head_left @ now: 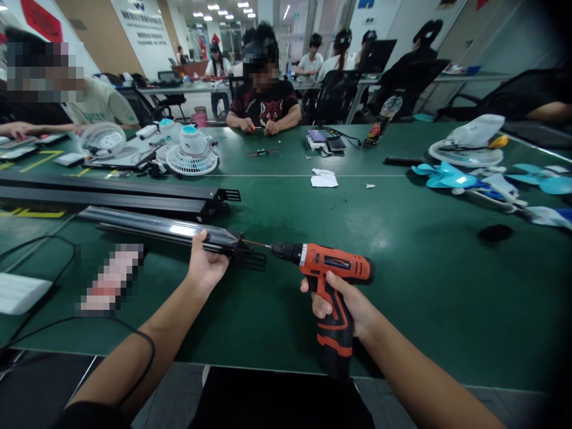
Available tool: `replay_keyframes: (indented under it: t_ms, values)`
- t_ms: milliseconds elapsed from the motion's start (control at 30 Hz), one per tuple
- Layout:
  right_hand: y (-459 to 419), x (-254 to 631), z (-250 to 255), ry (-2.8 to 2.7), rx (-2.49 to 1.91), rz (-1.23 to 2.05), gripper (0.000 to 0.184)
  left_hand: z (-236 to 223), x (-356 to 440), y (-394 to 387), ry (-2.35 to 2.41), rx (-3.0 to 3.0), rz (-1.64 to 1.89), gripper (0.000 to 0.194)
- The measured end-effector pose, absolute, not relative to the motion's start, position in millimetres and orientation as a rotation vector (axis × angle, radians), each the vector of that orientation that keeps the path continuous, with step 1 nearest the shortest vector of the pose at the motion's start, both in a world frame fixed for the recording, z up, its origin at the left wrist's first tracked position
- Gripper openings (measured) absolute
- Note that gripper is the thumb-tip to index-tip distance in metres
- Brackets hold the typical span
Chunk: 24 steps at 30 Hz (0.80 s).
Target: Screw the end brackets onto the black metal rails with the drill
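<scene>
Head view: shiny black profile [156, 225] left of middle, over green counter [438, 292], w/ slotted bracket [243, 258] at its R end. Held from below in L hand [208, 268], fingers curled under, thumb laid on top. In R hand [353, 301], orange-black drill [342, 263], fingers wrapped around grip; long thin bit [259, 243] directed at profile's end, contact hard to tell. Behind, 2 or more black bars [102, 201] lying on counter. Farther: white fan [193, 161], some paper [325, 180], co-worker [257, 107] seated opposite.
</scene>
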State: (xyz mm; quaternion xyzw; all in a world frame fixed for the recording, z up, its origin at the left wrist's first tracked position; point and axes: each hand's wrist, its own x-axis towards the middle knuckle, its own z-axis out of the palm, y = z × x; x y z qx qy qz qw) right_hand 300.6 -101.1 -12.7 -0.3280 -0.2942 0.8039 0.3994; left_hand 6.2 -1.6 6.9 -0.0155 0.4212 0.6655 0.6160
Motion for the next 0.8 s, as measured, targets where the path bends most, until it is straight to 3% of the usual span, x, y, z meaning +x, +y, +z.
replay_keyframes:
  t_ms: [800]
  values:
    - [-100.0,301.0,-13.9,-0.709,-0.95,2.022,0.049,12.8,9.9,-3.1,0.98,-0.041,1.546,0.025]
